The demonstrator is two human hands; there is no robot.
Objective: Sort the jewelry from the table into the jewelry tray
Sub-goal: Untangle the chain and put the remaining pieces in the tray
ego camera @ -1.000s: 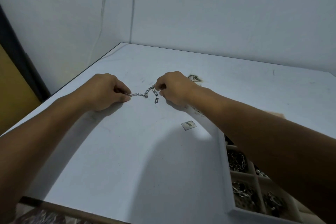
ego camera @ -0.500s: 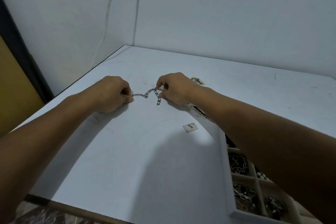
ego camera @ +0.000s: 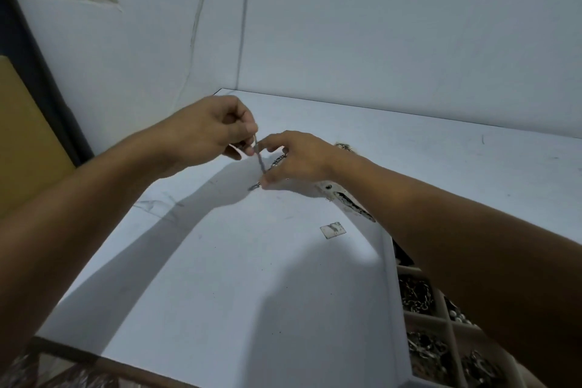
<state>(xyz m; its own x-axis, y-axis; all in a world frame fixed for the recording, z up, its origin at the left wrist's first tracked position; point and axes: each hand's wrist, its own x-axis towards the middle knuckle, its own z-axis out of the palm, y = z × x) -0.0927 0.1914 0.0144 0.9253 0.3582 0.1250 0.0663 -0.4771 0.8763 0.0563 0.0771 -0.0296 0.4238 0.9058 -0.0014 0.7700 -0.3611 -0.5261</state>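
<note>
A silver link chain (ego camera: 260, 161) hangs stretched above the white table (ego camera: 220, 277). My left hand (ego camera: 217, 129) pinches its upper end, raised off the table. My right hand (ego camera: 293, 161) pinches the chain lower down, with a short tail (ego camera: 253, 187) poking out near the tabletop. More of the chain bunches under my right palm (ego camera: 278, 161). The jewelry tray (ego camera: 390, 261) with its compartments lies at the lower right, partly hidden by my right forearm; chains fill several compartments (ego camera: 415, 293).
A small clear packet (ego camera: 332, 229) lies on the table left of the tray. Another piece of jewelry (ego camera: 343, 146) shows behind my right wrist. The walls close the table at the back and left; a brown edge (ego camera: 94, 359) borders the near side.
My left hand has lifted off the table and moved right, pulling the chain up into a steep line. My right hand stays low on the chain. The camera has tilted upward.
</note>
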